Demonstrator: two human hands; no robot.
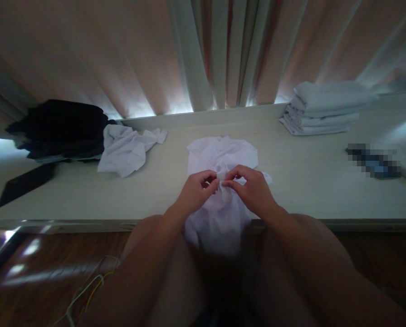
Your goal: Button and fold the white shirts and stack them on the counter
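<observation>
A white shirt (pixel 219 152) lies partly on the pale ledge in front of me, and its lower part hangs over the front edge between my knees. My left hand (pixel 203 187) pinches the shirt's fabric near its middle, thumb against fingertips. Close beside it, my right hand (pixel 245 184) pinches the same part of the cloth, with the fingertips of both hands almost touching. The small detail between the fingertips is too blurred to make out.
On the pale ledge (pixel 155 195), a black stack of cloth (pixel 63 127) and a crumpled white garment (pixel 126 147) lie left, near a flat black object (pixel 27 184). Folded white clothes (pixel 325 109) are stacked at right, beside a pixelated dark object (pixel 374 161). Curtains (pixel 121 59) hang behind; cables (pixel 87 290) lie below.
</observation>
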